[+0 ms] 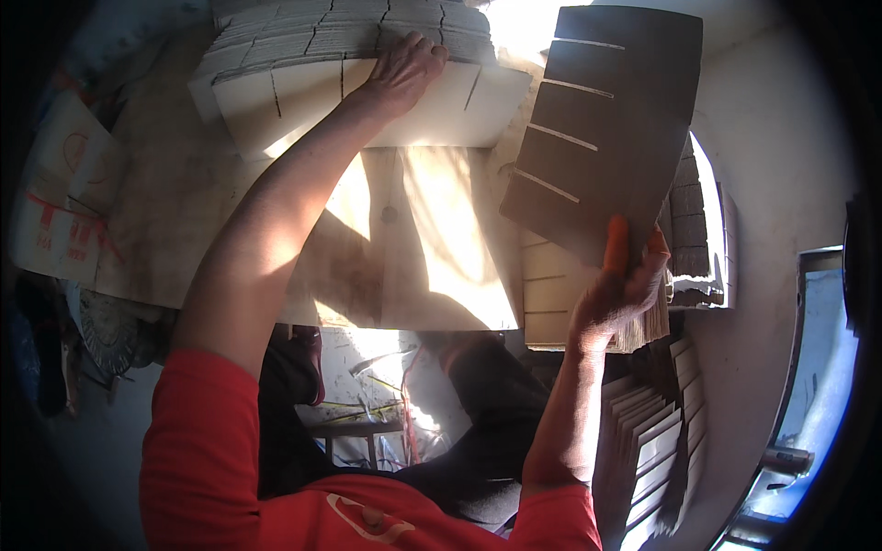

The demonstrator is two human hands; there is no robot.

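Flat, slotted cardboard [606, 129] is pinched in my right hand [627, 292]; my left hand [406, 73] touches the far layered stack [340, 35], hold unclear.

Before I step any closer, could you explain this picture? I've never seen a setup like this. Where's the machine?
There's no machine at work here: these are a person's bare hands, with red sleeves nearer the camera. The single picture comes from a wide, bending lens worn on the head, looking down.

On the wooden table, at the far side, sits a stack of pale slotted sheets. The left hand is at its front; whether it pinches anything, I can't tell. The right hand has one slotted panel in its grip, raised and tilted.
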